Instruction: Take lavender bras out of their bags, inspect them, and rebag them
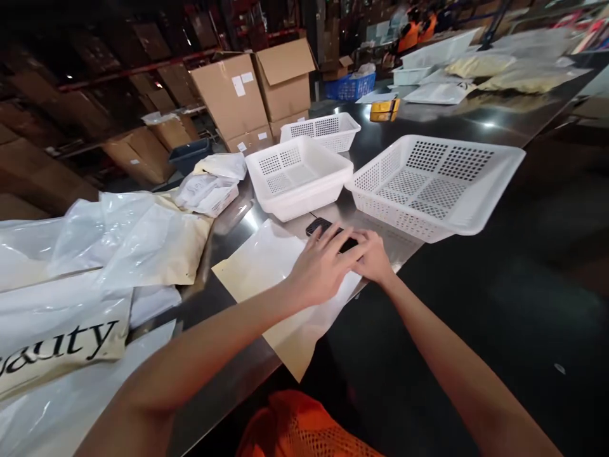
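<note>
Two hands meet at the near edge of the table (476, 120), over a small black device (320, 226). Left hand (323, 266): palm down, fingers spread and lying flat across the device and the bag beneath it; not curled around anything. Right hand (375, 257): fingers bent inward, tips touching the device's right end and the left fingertips; whether it actually pinches the device cannot be told, since the left hand covers the contact.

Device: only its far-left end shows past the left fingers. It lies on a flat clear plastic bag (266, 260) with a tan paper backing, which overhangs the table edge toward the person.

Beyond the hands: small white basket (297, 178) just behind the device; large white basket (428, 184) to its right, tilted, near corner just beside the right hand; third white basket (323, 130) farther back.

Left of the bag: pile of plastic bags (118, 241), one printed with black lettering, and a heap of small white packets (209, 187). Cardboard boxes (252, 95) stand behind the table. Yellow object (384, 109) lies farther along the table; more bags and trays at the far end. Orange mesh garment (295, 425) at bottom of view
</note>
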Available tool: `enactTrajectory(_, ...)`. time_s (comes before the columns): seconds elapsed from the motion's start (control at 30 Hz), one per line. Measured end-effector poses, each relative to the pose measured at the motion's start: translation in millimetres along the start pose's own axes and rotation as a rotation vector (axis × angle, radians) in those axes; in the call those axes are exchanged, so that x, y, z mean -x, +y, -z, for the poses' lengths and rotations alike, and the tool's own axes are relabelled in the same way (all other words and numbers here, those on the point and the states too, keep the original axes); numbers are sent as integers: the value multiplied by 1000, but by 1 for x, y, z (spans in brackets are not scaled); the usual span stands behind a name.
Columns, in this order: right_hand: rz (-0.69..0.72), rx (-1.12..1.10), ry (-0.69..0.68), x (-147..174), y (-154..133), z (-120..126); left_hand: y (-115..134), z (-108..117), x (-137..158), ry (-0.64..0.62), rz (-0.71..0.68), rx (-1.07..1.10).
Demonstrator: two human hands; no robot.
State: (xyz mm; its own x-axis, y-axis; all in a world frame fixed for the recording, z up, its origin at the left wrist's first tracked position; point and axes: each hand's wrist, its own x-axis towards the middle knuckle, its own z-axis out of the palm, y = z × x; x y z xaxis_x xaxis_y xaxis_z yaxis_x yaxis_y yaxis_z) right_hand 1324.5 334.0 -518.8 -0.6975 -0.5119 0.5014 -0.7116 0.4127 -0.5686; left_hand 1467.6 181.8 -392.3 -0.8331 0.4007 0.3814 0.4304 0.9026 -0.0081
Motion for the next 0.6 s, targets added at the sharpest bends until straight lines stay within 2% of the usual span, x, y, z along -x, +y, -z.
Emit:
enactTrajectory(0.07,-165,-197,243,29,-17,-7,-8,4,78,-9,192,-20)
enactTrajectory(0.13,-468,-515,569,67,-42,-18,-11,-6,148,-56,336,-19)
enactTrajectory(0.17,-637,-685,665,88,-57,-23,-8,-14,175,-95,385,-13)
enactTrajectory(0.2,-813,-853,638,107,-72,-28,-2,-22,197,-137,426,-14)
enactTrajectory(0.27,-1040,-1122,320,137,-102,-35,16,-36,221,-181,493,-6)
enactTrajectory(0.33,-1104,-1206,-9,150,-126,-36,38,-43,225,-185,523,14)
enactTrajectory(0.37,-1096,-1192,-97,150,-135,-35,47,-45,224,-175,522,23)
enactTrajectory(0.4,-1083,-1164,-136,146,-143,-33,56,-45,222,-161,515,31)
enactTrajectory(0.5,-1078,-1162,-118,122,-156,-15,69,-47,226,-88,483,66)
enactTrajectory(0.57,-1078,-1267,-159,106,-163,7,66,-51,240,2,465,100)
enactTrajectory(0.6,-1035,-1296,-148,99,-168,20,61,-53,250,61,454,116)
